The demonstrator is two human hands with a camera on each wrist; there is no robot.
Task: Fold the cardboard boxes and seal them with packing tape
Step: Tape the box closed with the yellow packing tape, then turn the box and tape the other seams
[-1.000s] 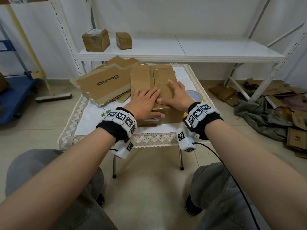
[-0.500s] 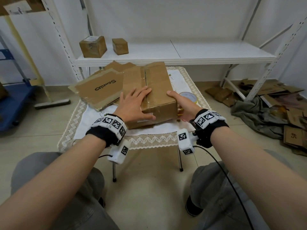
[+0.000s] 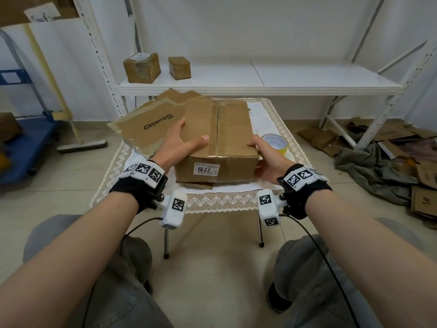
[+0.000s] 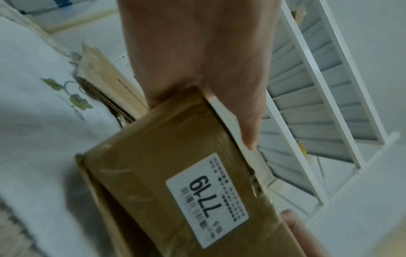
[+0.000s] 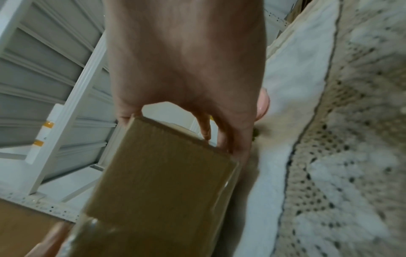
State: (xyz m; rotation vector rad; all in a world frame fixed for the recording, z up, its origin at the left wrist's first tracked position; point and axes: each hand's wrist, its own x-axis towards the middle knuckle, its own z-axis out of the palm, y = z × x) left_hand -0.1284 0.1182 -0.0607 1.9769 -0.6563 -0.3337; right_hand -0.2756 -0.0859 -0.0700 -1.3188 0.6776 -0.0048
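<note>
Cardboard box (image 3: 218, 140), taped along its seam, now lifts off my table (image 3: 220, 200), left hand (image 3: 181, 144) and right hand (image 3: 266, 157) clamped on its sides, apparently sealed.

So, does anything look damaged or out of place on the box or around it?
The box, gripped by the left hand and right hand, looks sound. Its label reads upside down from the head view. Cardboard scraps litter the floor on the right.
</note>
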